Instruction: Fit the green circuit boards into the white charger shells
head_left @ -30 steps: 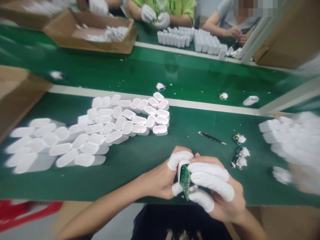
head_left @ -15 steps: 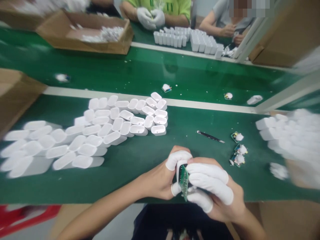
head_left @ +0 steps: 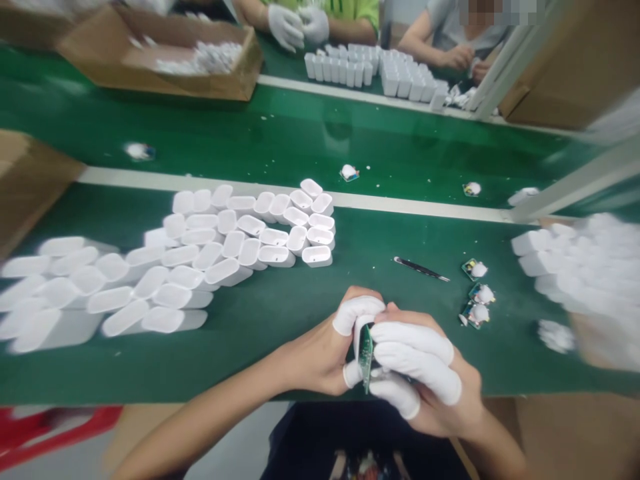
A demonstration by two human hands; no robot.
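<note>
My left hand (head_left: 327, 353), with white finger covers, is closed around a white plastic housing (head_left: 357, 337), mostly hidden by the fingers. A green circuit board (head_left: 367, 363) stands on edge at the housing's open end, partly inside it as far as I can see. White-covered fingers of my right hand (head_left: 430, 373) grip the board from the right. Beyond my hands lie black tweezers (head_left: 421, 269). Several circuit boards with white blobs (head_left: 479, 313) rest to the right.
Many open white housings (head_left: 220, 272) stand at left; more white housings (head_left: 575, 260) are piled at right. Behind a pale rail (head_left: 425, 208), a green belt (head_left: 300, 140) carries a few boards. Across it are co-workers' hands (head_left: 300, 27) and a cardboard box (head_left: 220, 83).
The circuit board has turned slightly and shows less of its face, closer to the housing. Boards on the belt have moved right. A co-worker's gloved hands have drawn slightly apart.
</note>
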